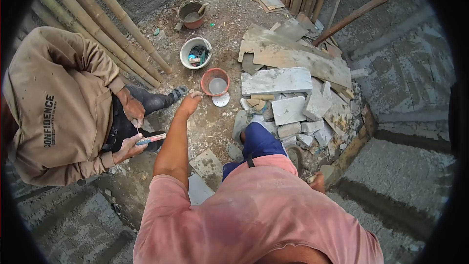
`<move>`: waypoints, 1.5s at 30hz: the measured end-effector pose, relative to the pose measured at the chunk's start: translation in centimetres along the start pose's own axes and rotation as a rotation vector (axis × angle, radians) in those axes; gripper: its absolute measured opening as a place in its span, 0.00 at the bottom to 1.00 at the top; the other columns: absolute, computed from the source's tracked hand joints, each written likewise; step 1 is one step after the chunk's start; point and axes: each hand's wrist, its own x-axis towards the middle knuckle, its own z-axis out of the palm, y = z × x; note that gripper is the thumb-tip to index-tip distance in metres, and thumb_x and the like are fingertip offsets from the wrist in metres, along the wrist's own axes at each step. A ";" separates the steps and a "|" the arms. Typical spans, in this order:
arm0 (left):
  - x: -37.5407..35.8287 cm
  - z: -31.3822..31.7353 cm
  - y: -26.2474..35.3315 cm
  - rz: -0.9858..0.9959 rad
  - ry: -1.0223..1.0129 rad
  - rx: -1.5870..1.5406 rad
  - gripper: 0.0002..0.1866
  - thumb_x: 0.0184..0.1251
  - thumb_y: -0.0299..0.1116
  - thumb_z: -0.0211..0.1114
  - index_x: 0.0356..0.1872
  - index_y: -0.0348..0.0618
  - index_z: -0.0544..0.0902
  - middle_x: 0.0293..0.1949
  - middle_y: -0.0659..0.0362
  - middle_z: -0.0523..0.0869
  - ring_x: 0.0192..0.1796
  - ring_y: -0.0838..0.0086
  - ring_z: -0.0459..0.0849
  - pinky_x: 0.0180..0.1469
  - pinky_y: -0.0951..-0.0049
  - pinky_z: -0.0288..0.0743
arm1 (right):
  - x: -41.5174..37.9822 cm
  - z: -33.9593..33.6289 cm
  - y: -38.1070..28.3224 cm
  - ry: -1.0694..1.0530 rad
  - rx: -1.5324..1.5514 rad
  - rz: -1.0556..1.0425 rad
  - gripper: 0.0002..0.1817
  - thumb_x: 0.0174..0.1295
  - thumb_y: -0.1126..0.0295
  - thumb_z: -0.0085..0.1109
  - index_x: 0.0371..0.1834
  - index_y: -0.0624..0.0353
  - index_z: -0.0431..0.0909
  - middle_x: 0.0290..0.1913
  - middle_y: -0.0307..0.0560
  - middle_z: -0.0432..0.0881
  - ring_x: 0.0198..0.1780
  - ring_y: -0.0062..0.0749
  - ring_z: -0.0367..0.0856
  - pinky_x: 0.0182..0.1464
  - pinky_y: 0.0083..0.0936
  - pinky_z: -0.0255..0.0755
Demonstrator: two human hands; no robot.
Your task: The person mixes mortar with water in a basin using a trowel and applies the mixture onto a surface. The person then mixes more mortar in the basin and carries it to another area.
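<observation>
Just below the orange bucket (215, 81), on the dirt floor, my left hand (189, 103) reaches forward at the end of a bare, outstretched arm. The bucket stands upright and holds a shallow pool of grey liquid. A pale round lid (221, 99) lies flat on the ground, touching the bucket's near side.

My left fingers are curled loosely inward, close to the bucket's near rim. I cannot tell whether they touch it or pinch anything small. My right hand (318, 182) sits well to the right of the bucket and nearer to me, low beside my knee; its fingers are mostly hidden, so I cannot tell their spread.

I judge the bucket to be stiff plastic, fairly light with so little inside, but liable to slosh. The rim looks gritty and possibly wet, so a firm grip on the rim or a handle would suit best.

Beyond the bucket stands a white bucket (196, 53) of odds and ends. Right of the orange bucket lies a heap of broken stone slabs (288, 98). Left of it, another person crouches, holding a small tool (150, 139).
</observation>
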 end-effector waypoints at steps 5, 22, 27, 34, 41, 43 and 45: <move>4.5 -6.4 8.8 -0.112 0.033 -0.214 0.24 0.74 0.44 0.60 0.68 0.56 0.77 0.62 0.66 0.84 0.61 0.71 0.81 0.59 0.60 0.69 | 2.2 6.4 1.9 0.093 0.011 0.060 0.16 0.46 0.63 0.57 0.40 0.52 0.72 0.39 0.48 0.75 0.42 0.53 0.78 0.52 0.65 0.74; 7.1 -20.2 1.7 -0.736 0.276 -0.318 0.24 0.78 0.44 0.51 0.71 0.51 0.71 0.64 0.59 0.79 0.57 0.59 0.80 0.57 0.47 0.71 | 4.6 18.5 1.8 0.098 0.293 0.054 0.21 0.45 0.63 0.63 0.46 0.49 0.74 0.48 0.44 0.75 0.52 0.43 0.74 0.58 0.48 0.67; 13.1 -23.1 8.3 -0.559 0.296 -0.204 0.22 0.76 0.43 0.53 0.68 0.53 0.75 0.62 0.64 0.82 0.55 0.67 0.81 0.53 0.52 0.71 | 3.1 22.9 -0.5 0.107 0.288 -0.072 0.20 0.46 0.64 0.63 0.45 0.49 0.74 0.46 0.43 0.74 0.48 0.42 0.73 0.54 0.48 0.69; 22.4 -27.6 13.4 -0.502 0.341 -0.143 0.26 0.77 0.47 0.52 0.72 0.52 0.71 0.73 0.65 0.75 0.63 0.65 0.79 0.56 0.51 0.71 | -0.3 31.0 -7.3 0.223 0.262 -0.047 0.21 0.47 0.64 0.62 0.47 0.52 0.74 0.45 0.44 0.75 0.46 0.43 0.75 0.53 0.47 0.72; 30.1 -35.2 9.3 -0.810 0.335 -0.050 0.25 0.75 0.44 0.55 0.69 0.51 0.75 0.66 0.59 0.80 0.55 0.58 0.81 0.51 0.49 0.74 | -1.4 43.5 -15.1 0.237 0.296 0.014 0.21 0.49 0.63 0.60 0.49 0.53 0.73 0.47 0.46 0.75 0.48 0.46 0.75 0.52 0.50 0.72; 31.8 -37.7 10.8 -0.935 0.316 -0.122 0.25 0.75 0.45 0.54 0.70 0.52 0.74 0.63 0.57 0.80 0.55 0.54 0.81 0.51 0.46 0.73 | -2.9 47.4 -17.3 0.252 0.314 0.033 0.21 0.50 0.63 0.59 0.49 0.53 0.73 0.48 0.47 0.75 0.48 0.47 0.75 0.52 0.50 0.73; 36.6 -41.0 14.4 -1.021 0.300 -0.222 0.25 0.75 0.47 0.53 0.69 0.55 0.73 0.61 0.56 0.80 0.54 0.51 0.80 0.51 0.44 0.72 | -4.5 51.3 -19.5 0.246 0.353 0.048 0.21 0.50 0.63 0.59 0.50 0.53 0.72 0.48 0.47 0.75 0.49 0.47 0.76 0.52 0.51 0.73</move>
